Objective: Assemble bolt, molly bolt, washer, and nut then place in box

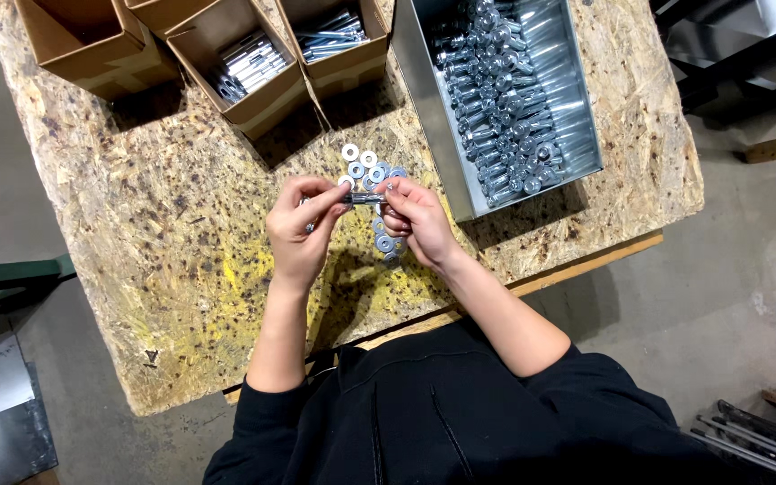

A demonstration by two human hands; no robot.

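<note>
Both my hands meet over the chipboard table (181, 269). Between them lies a short metal bolt (365, 198), held level. My left hand (303, 229) pinches its left end with thumb and fingers. My right hand (415, 220) grips the right end with its fingertips. Just beyond and under the hands lies a small heap of flat silver washers (365, 166). Some washers also show below my right hand's fingers (386, 244).
A long grey metal bin (424, 99) full of assembled bolts stands at the right. Three brown cardboard boxes sit along the far edge: one empty-looking (92, 40), two holding metal parts (249, 63) (334, 36). Concrete floor surrounds the table.
</note>
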